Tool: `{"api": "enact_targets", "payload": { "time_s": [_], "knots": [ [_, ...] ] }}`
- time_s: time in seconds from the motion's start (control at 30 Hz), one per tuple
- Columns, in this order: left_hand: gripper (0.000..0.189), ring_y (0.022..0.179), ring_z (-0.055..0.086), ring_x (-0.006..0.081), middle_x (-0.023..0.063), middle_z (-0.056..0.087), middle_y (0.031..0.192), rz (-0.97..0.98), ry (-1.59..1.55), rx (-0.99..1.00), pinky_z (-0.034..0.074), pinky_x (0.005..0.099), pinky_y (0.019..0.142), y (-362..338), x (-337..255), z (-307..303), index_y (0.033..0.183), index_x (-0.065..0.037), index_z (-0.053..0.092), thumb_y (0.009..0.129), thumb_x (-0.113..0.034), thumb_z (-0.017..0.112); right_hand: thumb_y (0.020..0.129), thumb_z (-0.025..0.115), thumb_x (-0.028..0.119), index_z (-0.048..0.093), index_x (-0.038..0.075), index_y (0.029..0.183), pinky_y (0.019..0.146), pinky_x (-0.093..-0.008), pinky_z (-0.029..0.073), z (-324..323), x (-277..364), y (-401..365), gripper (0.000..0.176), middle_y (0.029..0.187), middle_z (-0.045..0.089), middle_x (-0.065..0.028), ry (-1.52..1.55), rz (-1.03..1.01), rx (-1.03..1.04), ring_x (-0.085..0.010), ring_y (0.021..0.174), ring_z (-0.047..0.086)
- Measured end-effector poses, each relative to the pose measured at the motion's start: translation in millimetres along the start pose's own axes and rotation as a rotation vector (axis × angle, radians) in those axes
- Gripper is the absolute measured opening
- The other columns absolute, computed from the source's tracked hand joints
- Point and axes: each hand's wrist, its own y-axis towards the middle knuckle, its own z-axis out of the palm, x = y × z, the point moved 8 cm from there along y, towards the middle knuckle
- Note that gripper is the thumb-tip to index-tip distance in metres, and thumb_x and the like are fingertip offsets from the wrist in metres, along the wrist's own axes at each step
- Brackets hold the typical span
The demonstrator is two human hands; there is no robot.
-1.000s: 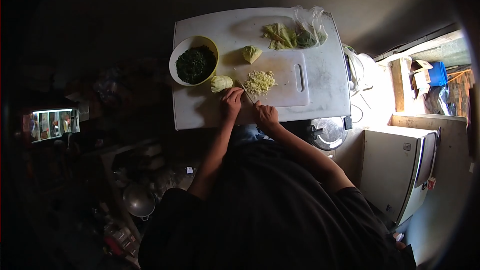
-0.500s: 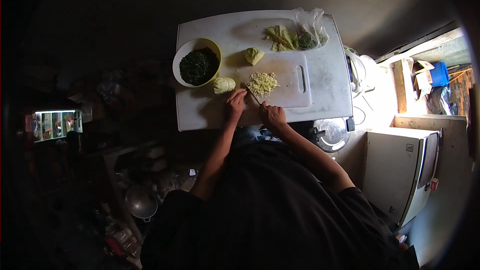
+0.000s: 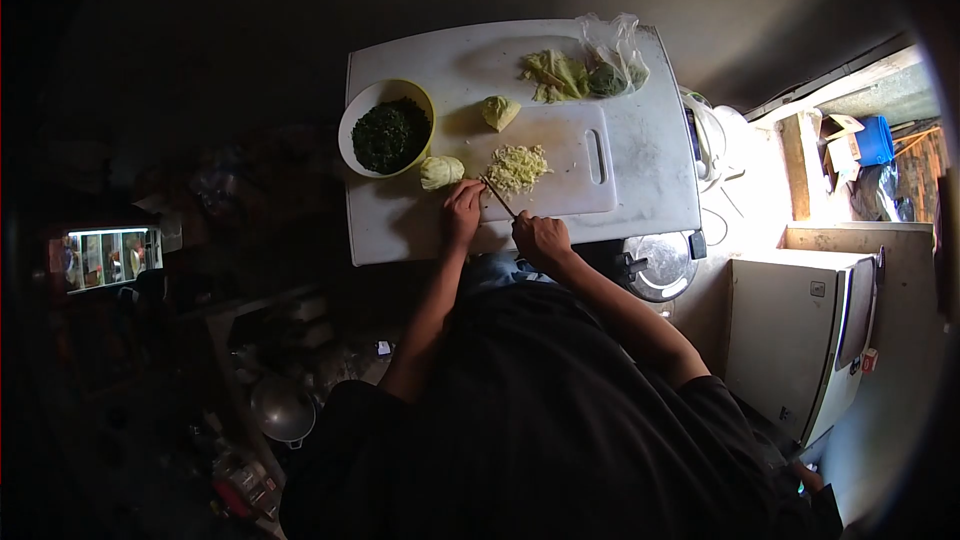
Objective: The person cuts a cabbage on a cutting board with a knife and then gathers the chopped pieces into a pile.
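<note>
My right hand (image 3: 541,238) is closed around the handle of a knife (image 3: 500,200). The blade slants up and left, its tip close to the fingers of my left hand (image 3: 462,208). Those fingers are bent and pressed together at the left edge of a white cutting board (image 3: 572,195); what they hold, if anything, is hidden. Finely chopped cabbage (image 3: 518,168) lies heaped on the board just beyond the blade. One cabbage chunk (image 3: 441,172) rests on the table left of the board, above my left hand. Another cabbage chunk (image 3: 499,112) sits by the board's far left corner.
A bowl (image 3: 347,145) of chopped dark greens (image 3: 392,134) stands at the left of the white table (image 3: 655,185). Loose outer leaves (image 3: 556,74) and a clear plastic bag (image 3: 622,55) lie at the back. A round metal lid (image 3: 665,270) is below the table's right front corner.
The whole view has shifted slightly left. The knife blade has swung a little further left, its tip toward my left fingers. Both hands keep their grip.
</note>
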Motion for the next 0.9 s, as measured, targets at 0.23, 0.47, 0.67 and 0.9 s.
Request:
{"api": "enact_targets", "payload": {
  "time_s": [0.23, 0.47, 0.67, 0.9],
  "knots": [
    [0.009, 0.086, 0.068, 0.0301, 0.0092, 0.069, 0.094, 0.02, -0.017, 0.008, 0.055, 0.0377, 0.074, -2.5, 2.0, 1.9, 0.091, -0.003, 0.069, 0.084, 0.001, 0.065, 0.094, 0.049, 0.023, 0.054, 0.0, 0.085, 0.054, -0.0471, 0.052, 8.7, 2.3, -3.6, 0.025, 0.063, 0.065, -0.0142, -0.014, -0.011, 0.003, -0.0337, 0.058, 0.067],
    [0.006, 0.085, 0.069, 0.0297, 0.0095, 0.069, 0.094, 0.025, -0.043, 0.004, 0.055, 0.0371, 0.072, 1.6, -5.2, -0.5, 0.09, -0.002, 0.068, 0.085, 0.0, 0.065, 0.089, 0.051, 0.019, 0.053, -0.002, 0.097, 0.057, -0.0431, 0.052, 37.5, 3.8, 0.5, 0.023, 0.069, 0.066, -0.013, -0.191, -0.111, -0.046, -0.0297, 0.063, 0.068],
    [0.003, 0.085, 0.068, 0.029, 0.0096, 0.069, 0.094, 0.044, -0.053, 0.003, 0.055, 0.0368, 0.072, 3.4, -4.3, -1.6, 0.088, -0.001, 0.067, 0.086, -0.001, 0.064, 0.088, 0.05, 0.018, 0.052, -0.003, 0.101, 0.058, -0.0434, 0.052, 37.0, 2.3, 5.2, 0.025, 0.07, 0.067, -0.0141, -0.126, -0.068, -0.002, -0.0298, 0.065, 0.068],
    [0.006, 0.083, 0.069, 0.0284, 0.0102, 0.07, 0.094, 0.036, -0.042, -0.002, 0.055, 0.0355, 0.071, 2.9, -3.7, -2.2, 0.09, -0.003, 0.069, 0.086, -0.001, 0.066, 0.087, 0.054, 0.017, 0.053, 0.001, 0.096, 0.056, -0.0429, 0.053, 21.1, -5.9, -3.9, 0.019, 0.07, 0.067, -0.0121, -0.186, -0.059, 0.033, -0.0285, 0.066, 0.07]
  ]
}}
